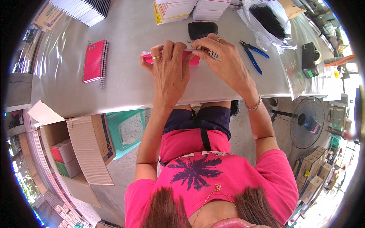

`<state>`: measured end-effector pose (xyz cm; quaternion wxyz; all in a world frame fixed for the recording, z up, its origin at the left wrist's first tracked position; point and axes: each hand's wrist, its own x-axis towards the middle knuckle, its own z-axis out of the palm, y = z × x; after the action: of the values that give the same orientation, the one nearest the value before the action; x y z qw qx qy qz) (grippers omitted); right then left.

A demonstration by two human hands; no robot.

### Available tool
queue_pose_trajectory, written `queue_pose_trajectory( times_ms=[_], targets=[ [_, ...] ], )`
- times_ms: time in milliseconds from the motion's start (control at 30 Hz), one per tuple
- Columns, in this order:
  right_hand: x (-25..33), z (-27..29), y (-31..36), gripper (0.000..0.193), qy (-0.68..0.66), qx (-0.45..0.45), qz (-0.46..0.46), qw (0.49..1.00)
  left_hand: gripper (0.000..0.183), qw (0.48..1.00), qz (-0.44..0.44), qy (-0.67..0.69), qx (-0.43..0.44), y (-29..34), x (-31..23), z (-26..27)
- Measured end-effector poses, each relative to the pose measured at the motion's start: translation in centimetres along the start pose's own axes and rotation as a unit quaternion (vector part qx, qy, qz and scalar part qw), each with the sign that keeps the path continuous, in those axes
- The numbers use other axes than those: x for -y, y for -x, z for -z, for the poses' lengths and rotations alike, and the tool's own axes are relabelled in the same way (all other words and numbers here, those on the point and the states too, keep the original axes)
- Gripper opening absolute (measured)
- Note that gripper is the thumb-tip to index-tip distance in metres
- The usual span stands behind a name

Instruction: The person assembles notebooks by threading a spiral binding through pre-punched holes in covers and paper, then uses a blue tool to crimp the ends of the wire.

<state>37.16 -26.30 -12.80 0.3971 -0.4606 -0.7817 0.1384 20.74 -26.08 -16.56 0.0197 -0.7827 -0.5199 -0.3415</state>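
A pink-covered notebook [194, 60] is held above the grey table near its front edge. My left hand [169, 68] is closed round it, fingers over its upper edge. A dark wire spiral [213, 55] sticks out past the notebook's right end. My right hand [224, 62] pinches this spiral at the notebook's edge, thumb and forefinger together. How far the wire runs through the holes is hidden by my fingers. To the left lies another red spiral notebook [95, 61], its wire reaching past the near end. Blue-handled pliers [254, 55] rest right of my right hand.
A black pad [202, 30] lies beyond my hands. Stacks of notebooks [173, 13] stand at the far edge, with black spirals [268, 21] on white wrapping at the far right. A tape dispenser [311, 60] sits at right. Below are an open carton [89, 148] and a fan [306, 121].
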Motion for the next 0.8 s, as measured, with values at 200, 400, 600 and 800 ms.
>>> queue_pose_trajectory(
  times_ms=[200, 400, 600, 800],
  targets=[
    [-0.3, 0.5, -0.2, 0.017, -0.014, 0.043, -0.008, 0.999, 0.017, 1.0, -0.011, 0.008, 0.002, 0.0, 0.1, 0.3],
    [-0.2, 0.4, 0.0, 0.019, -0.039, 0.037, -0.042, 0.998, 0.019, 0.999, -0.016, 0.038, 0.019, 0.0, 0.6, 0.3],
    [0.2, 0.4, 0.3, 0.021, -0.022, 0.038, -0.062, 0.997, 0.036, 0.996, 0.021, 0.086, -0.02, 0.1, 0.8, 0.6],
    [-4.2, 2.2, -0.3, 0.034, -0.041, 0.053, -0.053, 0.996, 0.061, 0.976, 0.111, 0.163, -0.095, 1.0, 1.7, 0.6]
  ],
)
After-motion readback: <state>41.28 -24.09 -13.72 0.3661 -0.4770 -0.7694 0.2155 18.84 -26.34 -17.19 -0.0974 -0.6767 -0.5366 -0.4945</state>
